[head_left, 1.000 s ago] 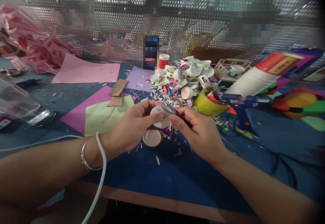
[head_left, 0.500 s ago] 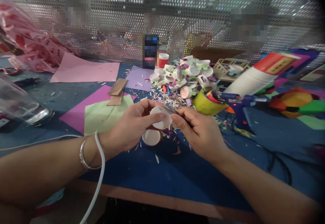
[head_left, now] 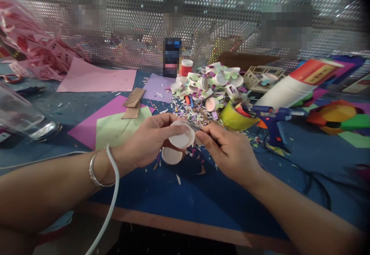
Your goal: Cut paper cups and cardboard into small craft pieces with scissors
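Observation:
My left hand (head_left: 154, 141) is closed on a shallow round white cup piece (head_left: 182, 139), thumb pressed over its inner face. At the piece's right rim, my right hand (head_left: 224, 147) is closed around a thin grey metal blade (head_left: 193, 124). Its handle is hidden in the fingers, so I cannot tell if it is a knife or scissors. A second round white cup piece (head_left: 172, 156) lies on the blue table just below my hands. Paper scraps (head_left: 185, 110) are strewn around and beyond them.
Behind my hands rises a pile of cut cup pieces (head_left: 212, 81). To the right are a yellow-green roll (head_left: 238, 119), a blue glue gun (head_left: 271, 118) and a paper-cup stack (head_left: 291, 85). A clear glass (head_left: 31, 112) lies left; coloured sheets (head_left: 121, 128) lie nearer.
The white cup piece has tilted slightly, showing more of its inside. The blade has shifted a little along its rim. Both hands keep their hold in nearly the same place.

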The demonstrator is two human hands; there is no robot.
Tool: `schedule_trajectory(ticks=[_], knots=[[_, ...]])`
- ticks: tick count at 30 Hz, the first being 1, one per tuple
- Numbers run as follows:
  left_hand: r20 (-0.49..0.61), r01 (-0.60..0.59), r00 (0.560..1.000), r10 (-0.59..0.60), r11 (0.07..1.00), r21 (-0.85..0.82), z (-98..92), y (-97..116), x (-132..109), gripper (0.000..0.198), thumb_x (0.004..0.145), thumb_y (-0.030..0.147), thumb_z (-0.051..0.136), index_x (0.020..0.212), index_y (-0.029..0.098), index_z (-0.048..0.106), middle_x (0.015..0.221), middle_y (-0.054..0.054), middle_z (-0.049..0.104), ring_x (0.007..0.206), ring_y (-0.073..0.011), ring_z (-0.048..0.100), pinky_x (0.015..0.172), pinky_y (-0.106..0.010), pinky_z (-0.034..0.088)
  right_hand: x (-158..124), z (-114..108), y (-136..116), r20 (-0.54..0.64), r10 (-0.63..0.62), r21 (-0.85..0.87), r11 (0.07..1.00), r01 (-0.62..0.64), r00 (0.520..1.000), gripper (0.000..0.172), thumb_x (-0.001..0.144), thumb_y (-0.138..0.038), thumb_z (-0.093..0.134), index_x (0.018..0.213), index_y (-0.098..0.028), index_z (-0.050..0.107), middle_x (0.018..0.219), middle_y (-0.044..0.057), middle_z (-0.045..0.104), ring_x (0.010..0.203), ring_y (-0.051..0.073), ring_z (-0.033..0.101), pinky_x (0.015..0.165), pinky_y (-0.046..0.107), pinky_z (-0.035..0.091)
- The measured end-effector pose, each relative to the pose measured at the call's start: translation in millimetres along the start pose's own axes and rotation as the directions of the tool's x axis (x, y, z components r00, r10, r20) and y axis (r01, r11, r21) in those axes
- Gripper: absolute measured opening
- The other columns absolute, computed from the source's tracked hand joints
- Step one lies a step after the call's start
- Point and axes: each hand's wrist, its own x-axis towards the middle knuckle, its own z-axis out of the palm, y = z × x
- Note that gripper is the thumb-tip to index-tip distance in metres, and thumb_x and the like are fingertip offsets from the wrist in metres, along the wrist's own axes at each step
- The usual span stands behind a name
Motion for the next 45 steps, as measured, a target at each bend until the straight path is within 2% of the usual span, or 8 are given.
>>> schedule_trajectory(ticks=[8,29,45], knots=[[0.015,0.02,1.0,-0.021,0.997,0.075,-3.7,-0.2,2.4,0.017,0.076,0.022,0.076,0.08,0.012,0.064,0.074,-0.002,0.066,0.059,-0.0104,0.061,0.057,-0.022,0.049,-1.8,0.2,2.7,0.028,-0.008,-0.03,1.0,0.009,1.0,0.031,0.102,-0.038,0.05,0.076,-0.021,0.052,0.055,-0.005,0.043,0.046,0.009,0.041,0.051,0.025,0.032],[0.073,0.105,0.991,-0.113,0.989,0.103,-5.7,5.3,6.1,0.009,0.077,0.015,0.074,0.075,0.011,0.066,0.069,-0.002,0.066,0.058,-0.0096,0.061,0.052,-0.018,0.047,-2.8,-1.2,6.0,0.069,-0.011,-0.051,0.999,0.015,0.998,0.032,0.102,-0.04,0.049,0.076,-0.021,0.054,0.055,-0.005,0.047,0.047,0.01,0.047,0.051,0.026,0.033],[0.148,0.151,0.974,-0.17,0.98,0.132,-9.2,4.8,7.9,0.021,0.073,0.023,0.081,0.071,0.012,0.063,0.06,0.001,0.063,0.051,-0.0086,0.058,0.049,-0.019,0.046,-4.2,-0.8,7.7,0.094,-0.018,-0.097,0.995,0.027,0.995,0.034,0.102,-0.043,0.048,0.078,-0.02,0.056,0.054,-0.005,0.047,0.046,0.01,0.048,0.05,0.025,0.033]])
